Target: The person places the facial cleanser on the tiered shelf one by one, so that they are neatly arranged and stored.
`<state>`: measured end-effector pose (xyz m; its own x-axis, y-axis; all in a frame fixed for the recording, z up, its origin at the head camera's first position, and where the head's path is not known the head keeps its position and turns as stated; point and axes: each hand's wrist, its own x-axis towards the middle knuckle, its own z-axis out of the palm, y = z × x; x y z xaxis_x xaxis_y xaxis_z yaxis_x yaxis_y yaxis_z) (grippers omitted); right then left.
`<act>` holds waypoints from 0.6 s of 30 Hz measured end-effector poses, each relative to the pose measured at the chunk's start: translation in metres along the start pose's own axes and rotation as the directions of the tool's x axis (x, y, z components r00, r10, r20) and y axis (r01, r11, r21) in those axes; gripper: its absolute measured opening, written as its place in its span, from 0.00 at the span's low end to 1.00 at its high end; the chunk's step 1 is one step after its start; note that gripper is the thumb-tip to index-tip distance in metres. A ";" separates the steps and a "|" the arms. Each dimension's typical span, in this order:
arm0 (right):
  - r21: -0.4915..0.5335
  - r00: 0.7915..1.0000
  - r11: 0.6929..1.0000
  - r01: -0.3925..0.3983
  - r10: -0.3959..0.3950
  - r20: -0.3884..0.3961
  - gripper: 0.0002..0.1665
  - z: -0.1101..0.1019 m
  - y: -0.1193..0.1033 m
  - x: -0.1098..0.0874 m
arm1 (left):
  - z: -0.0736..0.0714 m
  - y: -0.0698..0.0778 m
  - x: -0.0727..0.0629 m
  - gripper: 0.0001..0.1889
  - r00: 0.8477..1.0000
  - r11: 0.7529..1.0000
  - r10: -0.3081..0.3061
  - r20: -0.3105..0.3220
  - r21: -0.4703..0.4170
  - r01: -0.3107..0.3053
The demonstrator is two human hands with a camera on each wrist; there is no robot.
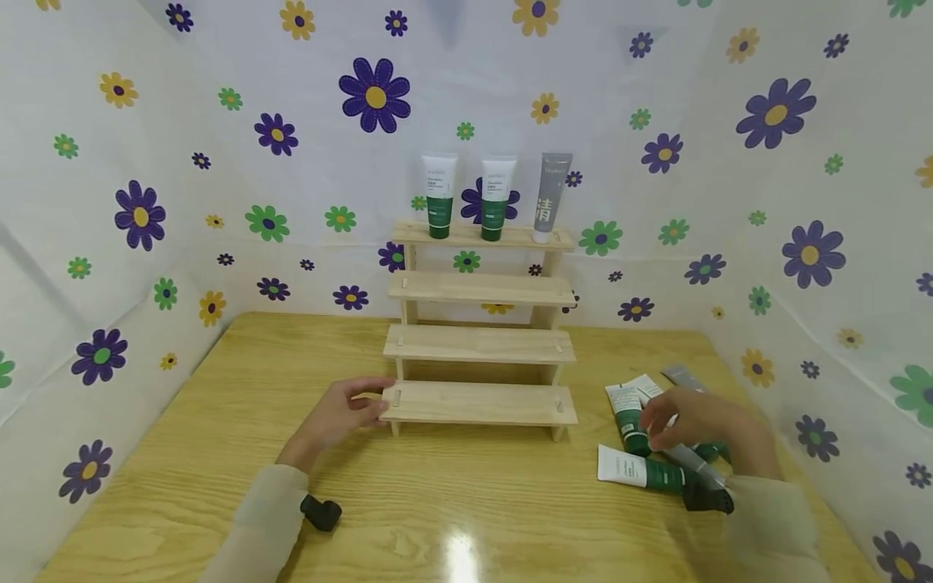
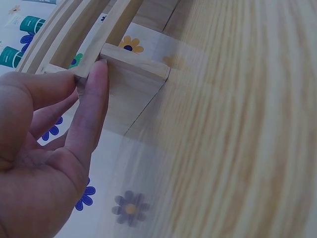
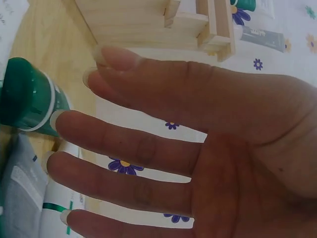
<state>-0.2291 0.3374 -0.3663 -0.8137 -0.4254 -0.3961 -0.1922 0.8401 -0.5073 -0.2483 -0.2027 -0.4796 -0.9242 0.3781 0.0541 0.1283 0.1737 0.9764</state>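
Observation:
My left hand [image 1: 346,413] pinches the left end of the lowest board of a stepped wooden rack [image 1: 477,402]; the left wrist view shows thumb and fingertips at the board's corner. Over a loose pile of squeeze tubes on the right hovers my right hand [image 1: 692,417], its fingers loosely bent and nothing in them. Below it lie a white-and-green tube [image 1: 628,413], another white-and-green tube [image 1: 619,467] in front, and a grey tube [image 1: 685,376] behind, with more partly hidden by the hand. In the right wrist view a green cap [image 3: 20,94] sits just beyond the fingertips.
On the rack's top board stand two white-and-green tubes, one left [image 1: 440,185] and one middle [image 1: 497,182], plus a grey tube [image 1: 554,182] leaning slightly. The wooden table [image 1: 466,486] is enclosed at the back and sides by flower-printed white cloth [image 1: 466,48].

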 end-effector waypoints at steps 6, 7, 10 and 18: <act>0.037 1.000 0.999 -0.029 0.029 0.001 0.15 0.010 0.003 -0.003 | 0.001 0.001 -0.001 0.26 1.000 1.000 0.006 0.001 -0.001 -0.006; 0.033 0.999 0.999 -0.036 0.036 -0.002 0.15 0.011 0.004 -0.003 | 0.001 0.001 -0.001 0.26 1.000 1.000 0.003 -0.001 -0.001 -0.003; 0.042 0.996 0.995 -0.093 0.094 -0.010 0.15 0.013 0.004 -0.003 | 0.001 0.000 -0.001 0.26 1.000 1.000 -0.002 -0.001 0.004 0.002; 0.087 0.988 0.984 -0.156 0.154 0.026 0.09 0.020 0.002 -0.001 | -0.002 0.000 -0.001 0.26 1.000 0.999 -0.029 -0.002 0.027 0.029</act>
<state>-0.2176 0.3328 -0.3822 -0.8191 -0.2991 -0.4895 -0.0141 0.8635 -0.5042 -0.2480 -0.2051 -0.4794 -0.9282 0.3711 0.0261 0.1108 0.2088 0.9717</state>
